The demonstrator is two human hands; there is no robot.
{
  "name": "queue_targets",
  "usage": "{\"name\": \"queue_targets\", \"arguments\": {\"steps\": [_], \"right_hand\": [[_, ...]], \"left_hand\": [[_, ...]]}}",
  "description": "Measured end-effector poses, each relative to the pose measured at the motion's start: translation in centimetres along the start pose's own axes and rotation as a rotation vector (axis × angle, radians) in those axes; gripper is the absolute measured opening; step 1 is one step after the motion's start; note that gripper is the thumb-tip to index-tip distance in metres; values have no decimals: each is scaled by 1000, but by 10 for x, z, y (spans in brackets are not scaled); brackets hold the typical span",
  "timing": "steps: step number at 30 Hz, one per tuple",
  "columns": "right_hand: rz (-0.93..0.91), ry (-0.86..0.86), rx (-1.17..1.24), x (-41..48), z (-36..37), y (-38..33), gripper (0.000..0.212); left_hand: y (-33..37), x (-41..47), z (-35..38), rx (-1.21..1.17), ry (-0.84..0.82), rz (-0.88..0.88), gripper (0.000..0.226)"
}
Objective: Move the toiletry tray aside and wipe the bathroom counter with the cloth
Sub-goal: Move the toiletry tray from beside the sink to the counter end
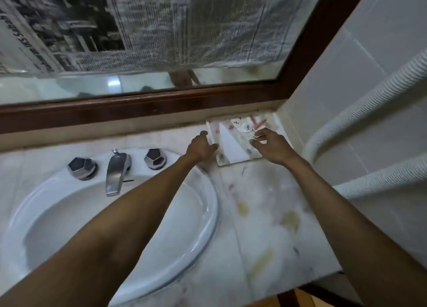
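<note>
The toiletry tray (233,145) sits in the upper right of the frame, tucked into the far corner of the marble surface (265,214) where the wooden mirror frame (138,108) meets the tiled side wall (335,87). It is a shallow, pale, rectangular tray, and on it lie two small round white lids (241,124) and some slim reddish items (260,123) toward its far edge; what exactly they are is too blurred to tell.

The left hand (200,146) is at the tray's left edge, fingers curled loosely with the thumb near the rim; whether it actually grips the rim cannot be told. The right hand (269,145) is over the tray's right side, fingers spread and bent, thumb and forefinger close together near the small items, with nothing clearly held.

Yellowish and pinkish stains (288,220) mark the surface in the lower right of the frame, nearer than the tray. To the left, a white oval basin (203,214) fills the lower left, with a chrome faucet (116,172) between two faceted knobs (82,168) at its far rim. Newspaper (161,22) covers most of the mirror across the top. White towel bars (369,103) run along the right-hand wall.
</note>
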State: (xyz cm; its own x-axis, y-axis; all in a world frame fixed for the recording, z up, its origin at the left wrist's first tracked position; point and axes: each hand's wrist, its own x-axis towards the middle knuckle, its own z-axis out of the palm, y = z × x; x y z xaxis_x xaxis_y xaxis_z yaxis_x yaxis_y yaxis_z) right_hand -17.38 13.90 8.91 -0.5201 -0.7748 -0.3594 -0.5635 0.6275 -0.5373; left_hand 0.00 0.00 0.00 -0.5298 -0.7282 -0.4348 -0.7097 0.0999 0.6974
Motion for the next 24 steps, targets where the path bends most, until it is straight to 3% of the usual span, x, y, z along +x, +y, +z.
{"name": "queue_targets", "arguments": {"steps": [4,10,18,24], "right_hand": [[36,-33,1,29,7,20,45],[92,-72,-39,64,7,58,52],[144,38,-85,89,1,78,74],[223,0,33,102,6,90,91]], "left_hand": [[12,18,23,-76,122,-104,74],[14,31,39,-92,258,-116,59],[-6,9,29,-100,278,-165,72],[2,10,21,-66,224,-204,74]]}}
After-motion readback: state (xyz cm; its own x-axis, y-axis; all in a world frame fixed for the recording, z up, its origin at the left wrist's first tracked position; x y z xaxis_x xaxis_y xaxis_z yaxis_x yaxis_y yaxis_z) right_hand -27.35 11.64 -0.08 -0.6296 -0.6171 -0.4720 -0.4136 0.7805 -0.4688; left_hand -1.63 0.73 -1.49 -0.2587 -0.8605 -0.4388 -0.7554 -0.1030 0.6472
